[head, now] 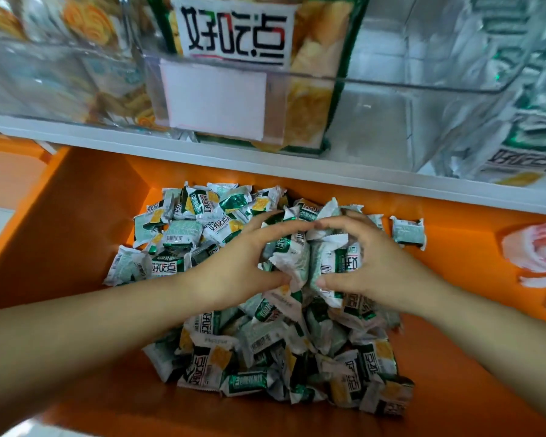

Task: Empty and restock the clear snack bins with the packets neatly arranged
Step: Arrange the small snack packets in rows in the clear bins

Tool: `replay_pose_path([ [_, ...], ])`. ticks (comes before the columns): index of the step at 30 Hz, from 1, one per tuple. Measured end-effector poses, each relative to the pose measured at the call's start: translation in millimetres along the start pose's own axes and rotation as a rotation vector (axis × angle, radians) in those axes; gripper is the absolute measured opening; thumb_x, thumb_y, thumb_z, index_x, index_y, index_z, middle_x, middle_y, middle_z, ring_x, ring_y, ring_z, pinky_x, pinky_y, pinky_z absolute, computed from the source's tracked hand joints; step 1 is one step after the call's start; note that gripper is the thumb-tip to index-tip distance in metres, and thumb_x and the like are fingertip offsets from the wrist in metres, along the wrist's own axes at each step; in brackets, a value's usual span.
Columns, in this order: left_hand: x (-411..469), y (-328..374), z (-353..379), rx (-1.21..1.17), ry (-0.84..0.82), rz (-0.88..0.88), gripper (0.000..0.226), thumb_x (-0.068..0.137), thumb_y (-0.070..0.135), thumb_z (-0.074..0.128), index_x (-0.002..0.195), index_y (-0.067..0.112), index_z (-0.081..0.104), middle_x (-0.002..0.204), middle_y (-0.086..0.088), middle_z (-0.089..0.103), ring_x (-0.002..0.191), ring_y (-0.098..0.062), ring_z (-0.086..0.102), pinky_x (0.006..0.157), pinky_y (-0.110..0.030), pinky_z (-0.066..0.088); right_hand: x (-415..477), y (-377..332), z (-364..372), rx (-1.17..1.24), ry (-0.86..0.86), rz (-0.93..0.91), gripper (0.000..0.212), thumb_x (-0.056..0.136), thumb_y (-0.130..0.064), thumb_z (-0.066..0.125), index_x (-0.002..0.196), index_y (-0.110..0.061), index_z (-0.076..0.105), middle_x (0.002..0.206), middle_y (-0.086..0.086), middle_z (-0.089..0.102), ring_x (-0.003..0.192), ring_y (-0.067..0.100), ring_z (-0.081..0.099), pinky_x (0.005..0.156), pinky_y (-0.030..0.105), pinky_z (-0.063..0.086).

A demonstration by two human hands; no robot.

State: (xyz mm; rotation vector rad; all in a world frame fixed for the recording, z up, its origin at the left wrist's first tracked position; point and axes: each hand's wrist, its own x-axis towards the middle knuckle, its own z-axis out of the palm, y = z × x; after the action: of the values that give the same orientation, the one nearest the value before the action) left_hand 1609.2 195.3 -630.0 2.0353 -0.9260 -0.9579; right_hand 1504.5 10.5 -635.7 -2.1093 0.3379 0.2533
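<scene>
Left hand: the left hand (234, 263) reaches in from the lower left with the forearm bare, palm turned inward, fingers curled over the top of a bunch of packets and thumb pressed in beneath.
Right hand: the right hand (385, 263) mirrors it from the lower right, fingers arched over the same bunch and thumb tucked under, so the fingertips of both hands nearly meet on top.
Grip: both hands clasp the held packets (297, 257) between them, squeezed upright and side by side, just above the pile.
Task's thing: the heap of packets (265, 348) lies loose and jumbled on the orange surface (76, 247), spreading from under the shelf toward the person.
Stray packet: one single packet (407, 231) lies apart, just to the right of the heap.
Overhead: a white shelf (202, 149) crosses the view above the heap and carries the clear bins.
Middle bin: the middle bin (309, 77) holds a large green-edged bag (234, 29) standing against its front wall.
Right bin: the right bin (423, 86) looks bare at the front, with green and white packets at its far right.
Left bin: the left bin (60, 74) holds packets showing orange swirl shapes, blurred.
Far right: a white and pink object (539, 247), possibly a crumpled plastic bag, lies on the orange surface.
Writing: the large bag reads 好吃点 in black, and the same characters show on many small packets, along with barcodes.
Label card: the label card (215, 99) on the middle bin's front is blank white.
</scene>
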Motion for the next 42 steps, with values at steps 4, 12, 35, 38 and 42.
replay_pose_path([
  [4, -21.9, 45.0, -6.2, 0.005, 0.039, 0.107, 0.078, 0.083, 0.013, 0.072, 0.123, 0.069, 0.036, 0.151, 0.021, 0.017, 0.145, -0.001, 0.007, 0.111, -0.023, 0.023, -42.0, -33.2, -29.5, -0.036, 0.073, -0.045, 0.066, 0.071, -0.029, 0.082, 0.119, -0.051, 0.043, 0.133, -0.023, 0.020, 0.120, -0.002, 0.029, 0.094, 0.016, 0.025],
  [12, -73.9, 156.1, -4.2, 0.166, 0.071, 0.295, 0.079, 0.083, 0.018, 0.072, 0.116, 0.078, 0.033, 0.138, 0.024, 0.032, 0.119, 0.012, 0.041, 0.097, -0.002, 0.032, -149.1, -87.7, -85.4, -0.064, 0.230, -0.164, 0.066, 0.071, -0.032, 0.081, 0.121, -0.050, 0.042, 0.145, -0.019, 0.022, 0.130, 0.001, 0.028, 0.099, 0.025, 0.028],
  [35, 99.5, 441.6, 91.2, 0.445, 0.217, 0.983, 0.063, 0.085, 0.010, 0.069, 0.139, 0.034, 0.046, 0.155, 0.000, 0.010, 0.144, -0.014, 0.015, 0.107, -0.002, 0.012, -255.8, -16.2, -333.2, 0.015, 1.082, -0.235, 0.060, 0.067, -0.007, 0.083, 0.112, -0.037, 0.056, 0.131, -0.007, 0.046, 0.110, 0.005, 0.043, 0.080, 0.000, 0.032],
  [38, 128.6, 460.7, 110.0, 0.456, 0.173, 1.012, 0.062, 0.086, 0.009, 0.068, 0.139, 0.031, 0.046, 0.156, 0.000, 0.009, 0.144, -0.016, 0.017, 0.106, -0.005, 0.011, -256.8, 9.7, -353.8, 0.084, 1.112, -0.201, 0.059, 0.068, -0.005, 0.082, 0.113, -0.033, 0.057, 0.130, -0.009, 0.049, 0.112, 0.008, 0.044, 0.087, 0.019, 0.034],
  [42, 166.0, 470.1, 132.3, 0.458, 0.105, 0.967, 0.068, 0.083, 0.001, 0.067, 0.140, 0.031, 0.045, 0.155, -0.003, 0.010, 0.144, -0.018, 0.018, 0.106, -0.005, 0.009, -246.3, 44.7, -375.2, 0.171, 1.133, -0.119, 0.060, 0.067, -0.003, 0.082, 0.115, -0.030, 0.059, 0.120, -0.011, 0.053, 0.108, 0.017, 0.054, 0.088, 0.033, 0.047],
])
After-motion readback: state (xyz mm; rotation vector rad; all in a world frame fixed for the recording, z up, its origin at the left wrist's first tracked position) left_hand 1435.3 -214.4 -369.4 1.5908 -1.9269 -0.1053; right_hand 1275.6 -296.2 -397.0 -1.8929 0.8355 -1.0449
